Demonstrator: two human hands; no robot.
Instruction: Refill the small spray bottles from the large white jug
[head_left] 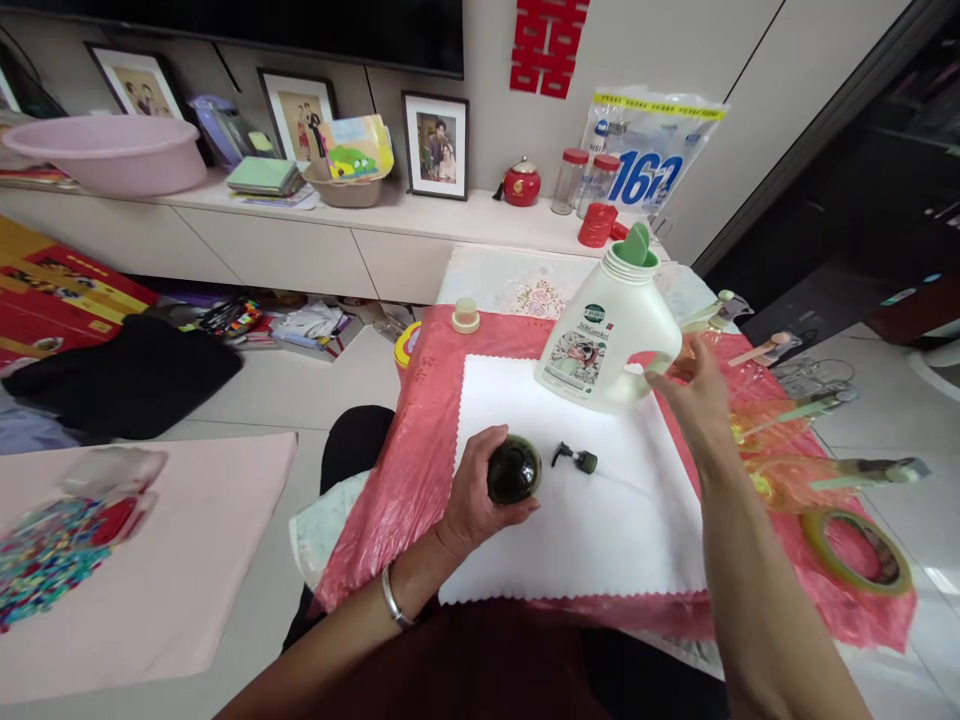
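Observation:
My left hand (480, 490) is wrapped round a dark green, rounded bottle (514, 470) above a white scalloped mat (577, 540). Just right of it, a dark pump head (576, 458) with a thin clear tube lies on the mat. My right hand (697, 390) is at the handle of a white laundry detergent jug (604, 335), thumb over the handle's edge and fingers partly hidden behind it. The jug leans slightly, with a green spout (636, 245) showing in its uncapped mouth. A pale cap (466, 315) sits at the table's far left.
Clear yellowish pump bottles (795, 480) and a roll of tape (856, 550) lie along the right side on red plastic sheeting (390, 510). Behind stands a cabinet with a pink basin (142, 155), picture frames and jars. A pink-covered surface (202, 560) with colourful small pieces is at left.

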